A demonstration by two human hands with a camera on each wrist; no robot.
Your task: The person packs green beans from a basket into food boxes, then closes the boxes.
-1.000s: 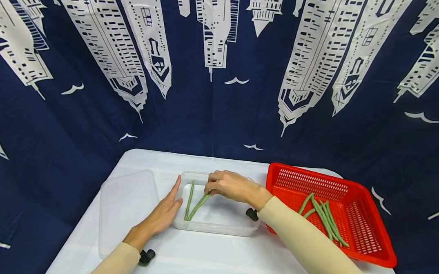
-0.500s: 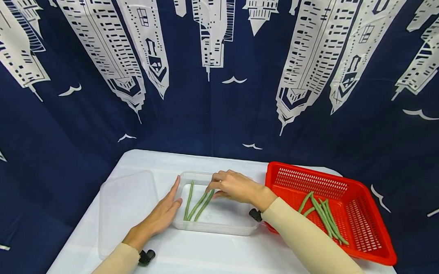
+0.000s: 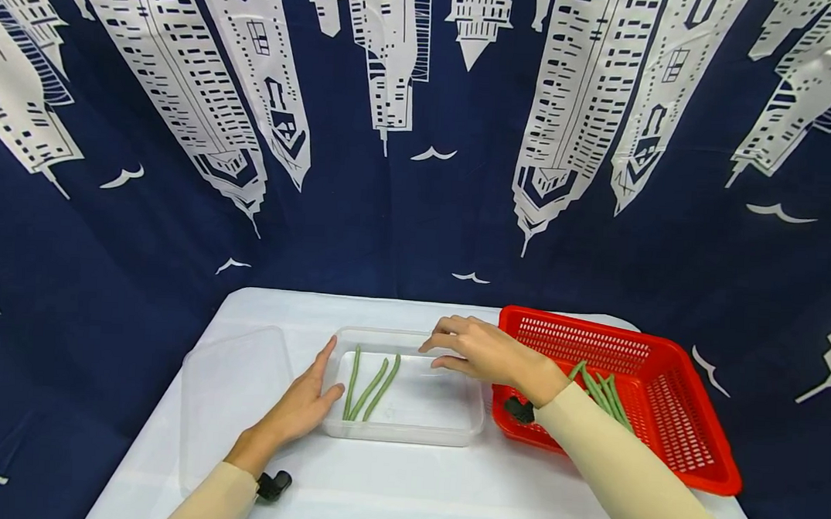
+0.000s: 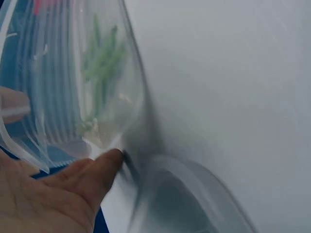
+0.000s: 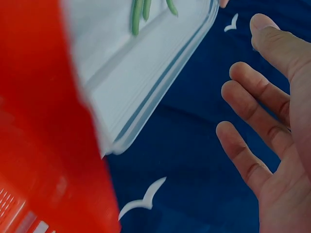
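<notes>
Three green beans [image 3: 370,393] lie side by side in the left part of a clear plastic container [image 3: 408,434]. My left hand [image 3: 289,413] touches the container's left side, fingers straight and thumb at the rim; the left wrist view shows its fingers [image 4: 104,167] against the plastic wall. Above the container's right side hovers my right hand [image 3: 484,351], its fingers spread and loosely bent around nothing. In the right wrist view the fingers [image 5: 243,104] hold nothing. More green beans [image 3: 598,393] lie in the red basket [image 3: 690,426], partly hidden by my right forearm.
A flat clear lid [image 3: 232,395] lies on the white table [image 3: 405,491], left of the container. The basket stands close to the container's right. Behind the table hangs a dark blue cloth [image 3: 360,242] with white building prints.
My right hand let go of a green bean, which now lies rightmost of the three in the container. The hand then moved right toward the basket. My left hand stays at the container's side.
</notes>
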